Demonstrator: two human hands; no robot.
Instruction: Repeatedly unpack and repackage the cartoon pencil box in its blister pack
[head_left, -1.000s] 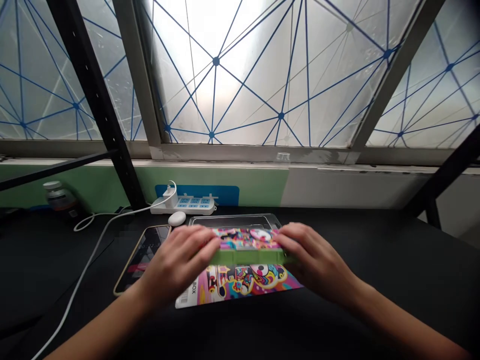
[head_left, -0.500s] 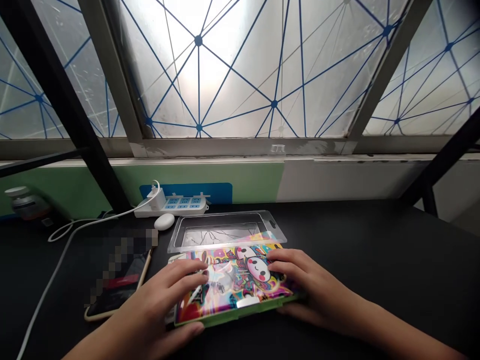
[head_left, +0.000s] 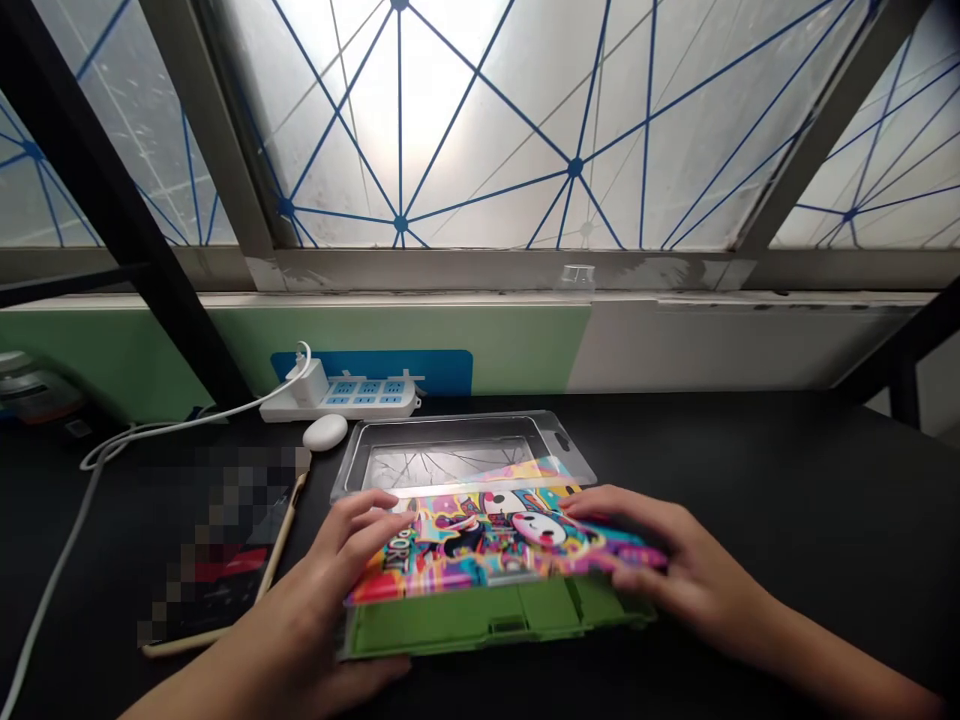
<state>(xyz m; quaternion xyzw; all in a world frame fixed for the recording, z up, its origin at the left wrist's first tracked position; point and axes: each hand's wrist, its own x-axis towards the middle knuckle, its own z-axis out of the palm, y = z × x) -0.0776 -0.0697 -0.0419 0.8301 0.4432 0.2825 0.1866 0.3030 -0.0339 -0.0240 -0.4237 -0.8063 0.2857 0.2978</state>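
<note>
A flat plastic case lies on the desk before me, with a colourful cartoon-printed lid (head_left: 480,540) and a green base (head_left: 457,630). The lid's front edge stands raised off the base, so a strip of green with a small latch slot shows. My left hand (head_left: 337,590) holds the case's left side, fingers on top and thumb low at the front. At the right corner my right hand (head_left: 667,550) grips the lid, fingers on top and thumb at its front edge. Behind the case is a clear plastic tray-like package (head_left: 457,425), touching or partly overlapped by it.
A phone (head_left: 270,560), partly pixelated, lies left of the case. Beyond it are a small white oval object (head_left: 325,433), a power strip (head_left: 367,398) and a white cable (head_left: 52,570). A bottle (head_left: 34,390) stands far left; black frame bars (head_left: 127,210) rise at both sides.
The lid's front edge has come up from the green base, exposing the green inside. My right hand has shifted right and taken hold of the lid's corner. The view has tilted slightly down.
</note>
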